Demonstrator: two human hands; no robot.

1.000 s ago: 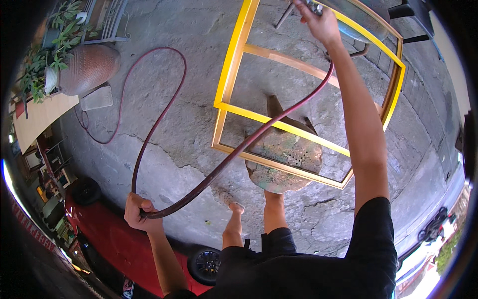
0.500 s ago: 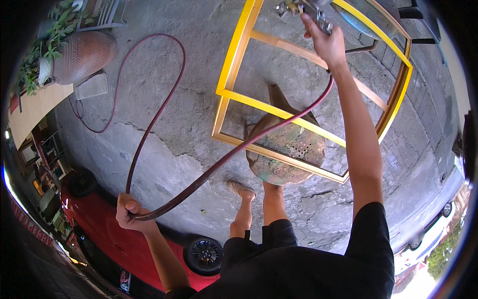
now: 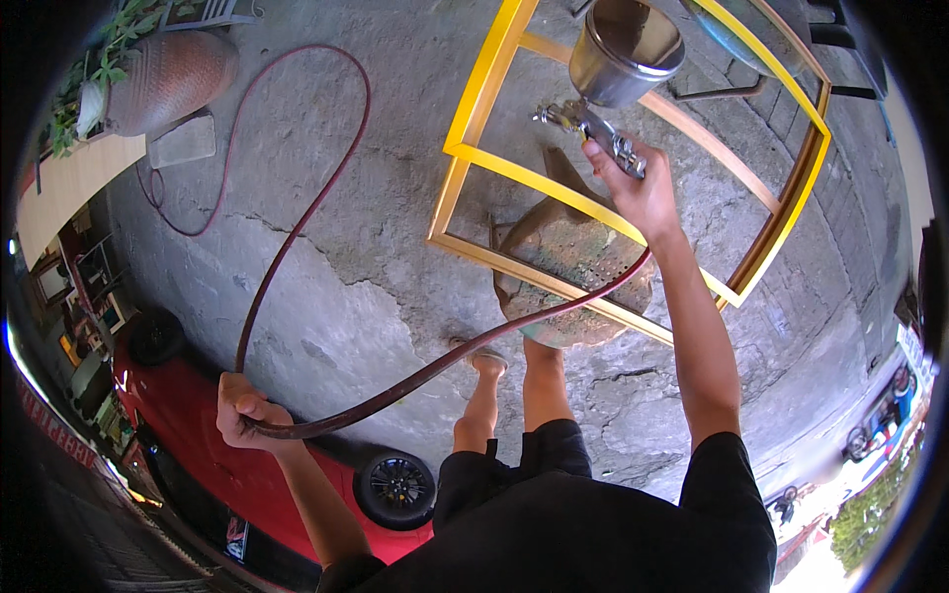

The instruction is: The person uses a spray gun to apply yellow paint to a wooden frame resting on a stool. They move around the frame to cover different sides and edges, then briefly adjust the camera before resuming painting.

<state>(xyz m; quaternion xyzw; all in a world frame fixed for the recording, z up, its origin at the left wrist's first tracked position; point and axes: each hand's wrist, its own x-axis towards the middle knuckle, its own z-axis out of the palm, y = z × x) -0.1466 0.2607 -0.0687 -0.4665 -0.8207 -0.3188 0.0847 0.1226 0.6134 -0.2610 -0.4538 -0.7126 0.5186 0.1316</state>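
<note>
My right hand [image 3: 647, 193] is closed around the handle of a metal spray gun [image 3: 593, 128], whose nozzle points left. On top of the gun sits a silver cup [image 3: 618, 69], open at the top. A wooden frame [image 3: 554, 178], partly coated bright yellow, stands tilted beyond and beneath the gun. Its lower members look paler, like bare wood. My left hand [image 3: 249, 410] grips a dark red hose [image 3: 425, 374], which sags across to the spray gun. Behind the frame's lower part is a rusty, paint-stained round stand with holes [image 3: 583, 252].
The hose loops over cracked concrete [image 3: 326, 257] at left. A terracotta pot [image 3: 173, 84] with a plant and a grey block [image 3: 183, 143] stand at upper left. A red car [image 3: 257, 474] is close at lower left. Dark chair legs [image 3: 850, 89] show at upper right.
My right hand has brought the spray gun down and nearer, so the whole cup shows now. The hose sags lower between my hands. My left hand has shifted slightly left.
</note>
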